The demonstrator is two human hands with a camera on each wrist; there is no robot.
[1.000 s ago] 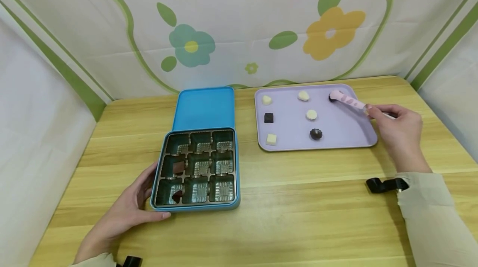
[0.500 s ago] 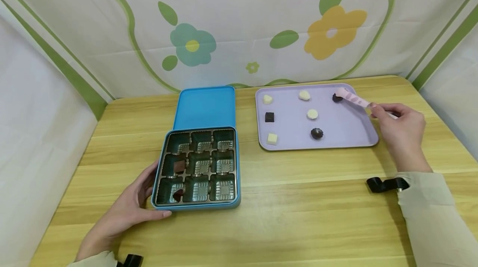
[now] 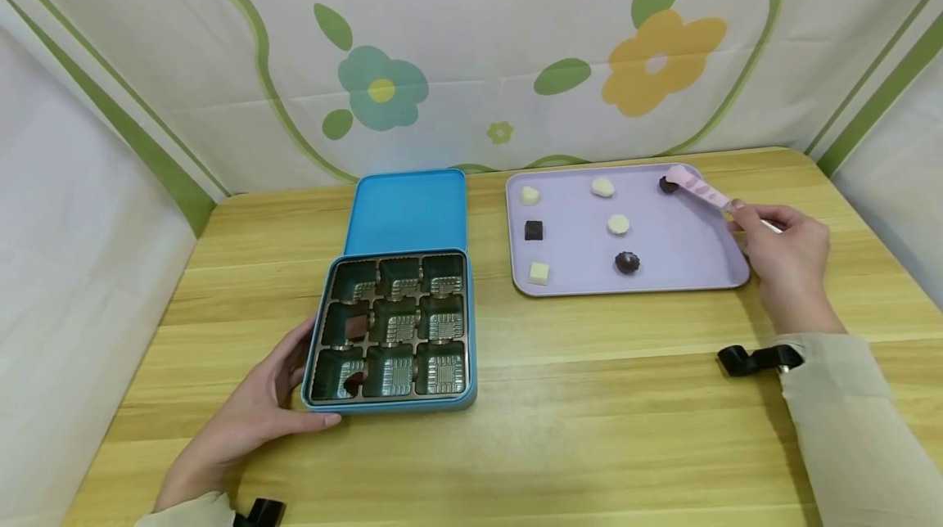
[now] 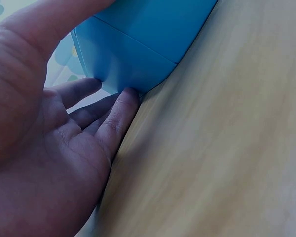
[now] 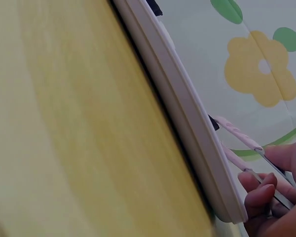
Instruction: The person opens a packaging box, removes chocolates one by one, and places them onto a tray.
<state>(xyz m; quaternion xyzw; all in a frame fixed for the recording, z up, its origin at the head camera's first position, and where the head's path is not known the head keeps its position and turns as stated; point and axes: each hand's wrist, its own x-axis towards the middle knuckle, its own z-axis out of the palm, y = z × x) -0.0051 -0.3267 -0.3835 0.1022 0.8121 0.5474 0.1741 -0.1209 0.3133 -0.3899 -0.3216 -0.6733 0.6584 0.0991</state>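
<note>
My right hand (image 3: 791,253) holds a pair of tongs (image 3: 700,187) with pink-patterned ends, seen as two separate arms in the right wrist view. Their tips are at a round dark chocolate (image 3: 668,185) in the far right corner of the lilac tray (image 3: 685,265). My left hand (image 3: 254,408) grips the near left corner of a blue tin box (image 3: 460,406), thumb along the front and fingers against the left side. Inside is a nine-cell insert. A brown square chocolate (image 3: 357,327) sits in the middle left cell and a dark chocolate (image 3: 354,384) in the near left cell.
Also on the tray are white chocolates (image 3: 618,224), a dark square chocolate (image 3: 534,230) and a ridged round dark chocolate (image 3: 627,263). The blue lid (image 3: 408,212) lies behind the box. A flower-printed cloth (image 3: 471,77) stands behind the wooden table (image 3: 575,412).
The tong tips and the dark chocolate beside them have shifted slightly to the right on the tray. My left hand and the box keep their places.
</note>
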